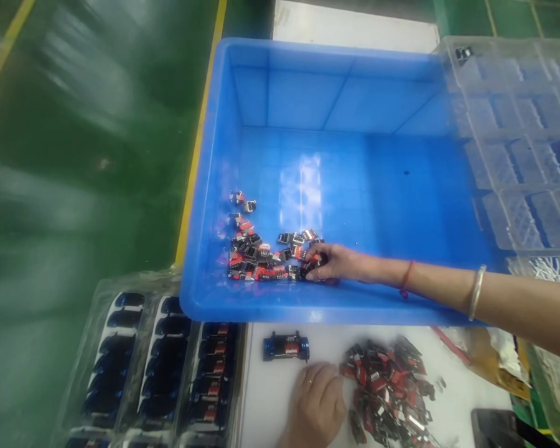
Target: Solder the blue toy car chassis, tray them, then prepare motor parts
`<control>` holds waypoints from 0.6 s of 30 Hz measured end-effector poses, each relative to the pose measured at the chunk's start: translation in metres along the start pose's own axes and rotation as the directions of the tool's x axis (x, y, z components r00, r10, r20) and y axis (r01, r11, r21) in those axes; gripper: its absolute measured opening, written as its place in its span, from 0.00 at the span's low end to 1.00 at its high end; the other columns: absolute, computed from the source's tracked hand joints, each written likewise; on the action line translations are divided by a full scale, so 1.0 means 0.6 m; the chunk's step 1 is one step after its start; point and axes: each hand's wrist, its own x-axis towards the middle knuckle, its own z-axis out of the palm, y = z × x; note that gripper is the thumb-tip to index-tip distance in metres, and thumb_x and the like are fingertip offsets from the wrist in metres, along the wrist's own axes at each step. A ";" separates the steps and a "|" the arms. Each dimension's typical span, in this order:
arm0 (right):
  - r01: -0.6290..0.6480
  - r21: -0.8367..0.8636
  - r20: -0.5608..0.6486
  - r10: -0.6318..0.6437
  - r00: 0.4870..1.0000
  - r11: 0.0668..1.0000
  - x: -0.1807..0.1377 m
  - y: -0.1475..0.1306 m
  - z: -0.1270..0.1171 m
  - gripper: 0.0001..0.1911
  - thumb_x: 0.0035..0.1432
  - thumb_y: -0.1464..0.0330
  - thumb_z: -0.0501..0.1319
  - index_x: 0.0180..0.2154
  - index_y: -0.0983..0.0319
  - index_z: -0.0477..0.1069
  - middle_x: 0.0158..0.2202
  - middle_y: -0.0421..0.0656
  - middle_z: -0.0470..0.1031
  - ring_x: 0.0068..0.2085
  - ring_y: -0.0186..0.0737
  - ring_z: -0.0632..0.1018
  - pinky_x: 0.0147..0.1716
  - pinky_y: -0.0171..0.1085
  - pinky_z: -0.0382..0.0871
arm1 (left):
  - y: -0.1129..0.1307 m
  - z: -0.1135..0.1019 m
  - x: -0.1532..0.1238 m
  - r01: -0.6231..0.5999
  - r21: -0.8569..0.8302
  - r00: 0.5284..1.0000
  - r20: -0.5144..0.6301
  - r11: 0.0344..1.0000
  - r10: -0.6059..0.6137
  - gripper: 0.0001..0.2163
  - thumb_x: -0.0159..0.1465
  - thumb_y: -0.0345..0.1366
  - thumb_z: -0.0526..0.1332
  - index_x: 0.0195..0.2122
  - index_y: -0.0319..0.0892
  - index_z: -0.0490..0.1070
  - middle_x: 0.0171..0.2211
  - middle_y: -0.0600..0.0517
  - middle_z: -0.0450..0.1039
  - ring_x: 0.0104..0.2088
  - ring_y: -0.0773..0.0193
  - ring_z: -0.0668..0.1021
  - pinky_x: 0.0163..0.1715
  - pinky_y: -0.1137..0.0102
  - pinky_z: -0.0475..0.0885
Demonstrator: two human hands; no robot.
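Note:
My right hand (329, 262) reaches into the blue bin (280, 305) from the right, its fingers closed around small red-and-black parts. A loose heap of the same red, black and silvery parts (256, 261) lies beside it, in the near left corner of the bin. On the white tabletop (266, 398) rests my left hand (316, 401), fingers curled together; whatever may be inside is hidden. Just above that hand sits a blue-and-black assembly (286, 346) with a red piece in its middle. A second pile of red-and-black parts (387, 386), blurred, is to its right.
Clear plastic trays (140, 354) with rows of blue-black assemblies stand at the lower left. A transparent compartment organizer (518, 118) borders the bin on the right. A black object (494, 428) is at the lower right. Green floor (74, 186) with yellow lines shows at left.

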 end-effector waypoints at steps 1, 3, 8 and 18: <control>-0.007 0.020 -0.005 0.007 1.000 1.000 0.000 -0.002 0.001 0.15 0.53 0.70 0.70 0.40 0.60 0.68 0.31 0.37 0.70 0.27 0.29 0.70 0.24 0.30 0.70 | 0.000 0.000 0.001 0.003 0.003 1.000 0.005 1.000 -0.003 0.12 0.65 0.24 0.51 0.37 0.39 0.73 0.34 0.48 0.80 0.35 0.62 0.81 0.40 0.68 0.76; -0.026 0.049 -0.003 0.027 1.000 0.998 0.000 -0.007 0.003 0.14 0.53 0.72 0.71 0.39 0.60 0.68 0.31 0.37 0.71 0.27 0.29 0.71 0.24 0.29 0.71 | 0.000 -0.001 0.001 0.006 0.005 1.000 0.008 1.000 -0.006 0.11 0.64 0.23 0.51 0.37 0.39 0.73 0.34 0.48 0.80 0.35 0.62 0.81 0.41 0.68 0.76; 0.019 0.120 -0.047 -0.014 0.999 0.993 -0.011 -0.031 -0.003 0.11 0.53 0.76 0.69 0.35 0.62 0.69 0.37 0.40 0.73 0.33 0.30 0.75 0.31 0.30 0.75 | -0.002 0.000 0.000 -0.004 -0.011 1.000 0.009 1.000 0.004 0.11 0.64 0.22 0.53 0.38 0.39 0.73 0.35 0.47 0.80 0.37 0.61 0.81 0.41 0.68 0.76; 0.446 0.042 -0.150 -0.436 0.887 0.894 -0.211 -0.045 -0.025 0.18 0.49 0.63 0.73 0.40 0.59 0.71 0.31 0.36 0.72 0.31 0.31 0.74 0.32 0.34 0.73 | -0.012 0.001 -0.006 -0.058 0.000 0.998 0.032 0.998 0.058 0.08 0.65 0.23 0.56 0.40 0.38 0.73 0.37 0.45 0.80 0.38 0.60 0.82 0.41 0.66 0.77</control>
